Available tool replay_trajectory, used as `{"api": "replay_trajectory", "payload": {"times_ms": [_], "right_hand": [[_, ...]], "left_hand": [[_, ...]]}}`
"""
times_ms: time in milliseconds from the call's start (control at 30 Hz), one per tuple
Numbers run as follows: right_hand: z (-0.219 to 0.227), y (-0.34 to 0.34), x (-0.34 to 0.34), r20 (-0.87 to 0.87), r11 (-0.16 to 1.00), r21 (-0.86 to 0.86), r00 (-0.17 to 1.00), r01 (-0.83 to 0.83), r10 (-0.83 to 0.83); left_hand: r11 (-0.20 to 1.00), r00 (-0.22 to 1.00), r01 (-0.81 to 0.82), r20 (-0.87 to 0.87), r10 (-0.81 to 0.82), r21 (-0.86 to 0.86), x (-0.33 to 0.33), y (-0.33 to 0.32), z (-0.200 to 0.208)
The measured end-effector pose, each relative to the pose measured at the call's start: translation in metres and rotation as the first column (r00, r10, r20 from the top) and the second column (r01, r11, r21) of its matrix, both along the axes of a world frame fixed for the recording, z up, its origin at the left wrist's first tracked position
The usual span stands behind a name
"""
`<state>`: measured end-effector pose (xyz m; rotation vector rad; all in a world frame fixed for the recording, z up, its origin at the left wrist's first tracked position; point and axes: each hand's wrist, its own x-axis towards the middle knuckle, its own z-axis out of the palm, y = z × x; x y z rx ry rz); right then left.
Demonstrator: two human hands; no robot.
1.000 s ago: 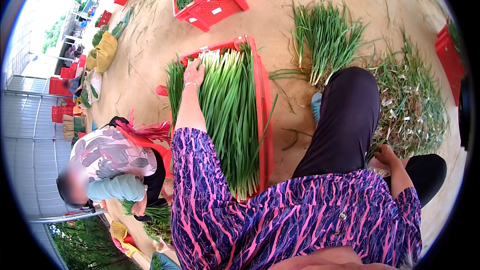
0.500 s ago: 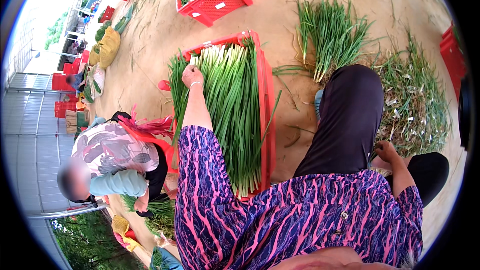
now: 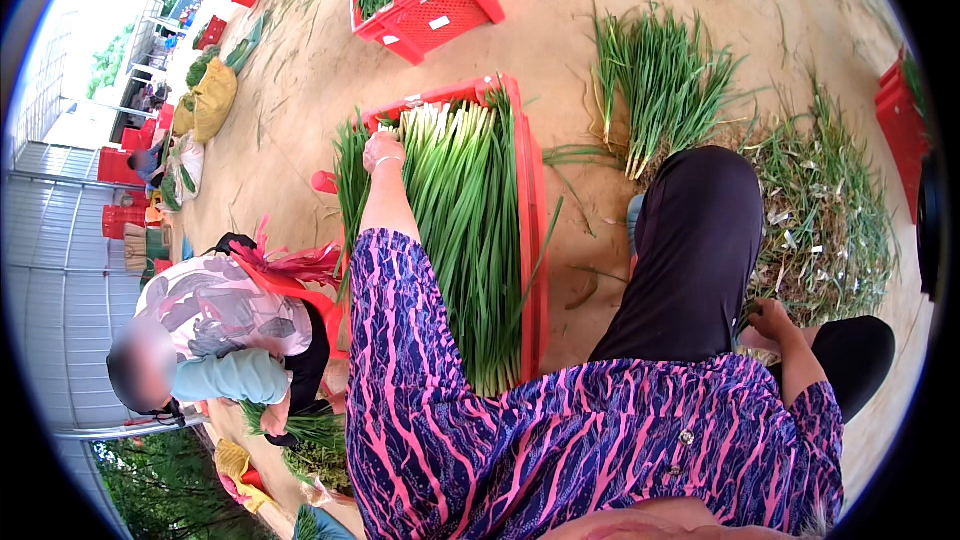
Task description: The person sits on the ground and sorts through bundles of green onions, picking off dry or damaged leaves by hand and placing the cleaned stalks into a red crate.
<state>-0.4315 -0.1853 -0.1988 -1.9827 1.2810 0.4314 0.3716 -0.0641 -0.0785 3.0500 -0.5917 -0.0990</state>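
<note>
Left hand: over greens, fingers more curled than 1 s ago, grip can't be told | right hand: half-curled near pile, hold can't be told | greens: in crate, layout about same, so load seems unchanged | 1 bunch: right of crate

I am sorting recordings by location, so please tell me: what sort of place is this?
Probably a produce-handling yard: a red plastic crate packed with chive-like greens, a tangled heap of leaves, and a ribbed wall.
</note>
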Motion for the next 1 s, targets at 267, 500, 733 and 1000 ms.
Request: {"api": "replay_trajectory", "payload": {"times_ms": [267, 500, 733, 1000], "right_hand": [[-0.006, 0.0, 0.005, -0.005, 0.997, -0.072, 1.0, -0.019, 0.019], [-0.002, 0.006, -0.004, -0.027, 0.999, -0.046, 1.0, -0.015, 0.013], [-0.009, 0.002, -0.001, -0.04, 0.997, -0.07, 0.999, -0.025, 0.022], [-0.037, -0.005, -0.001, -0.014, 0.995, 0.067, 0.997, -0.07, 0.071]], "left_hand": [[0.925, 0.994, -0.098, -0.076, 0.075, -0.368, 0.04, 0.025, -0.037], [0.741, 0.966, -0.247, -0.218, 0.139, -0.624, 0.052, 0.006, -0.066], [0.464, 0.905, -0.304, -0.405, -0.133, -0.832, 0.044, 0.009, -0.07], [0.412, 0.96, -0.214, -0.268, -0.079, -0.886, 0.036, 0.014, -0.085]]}}
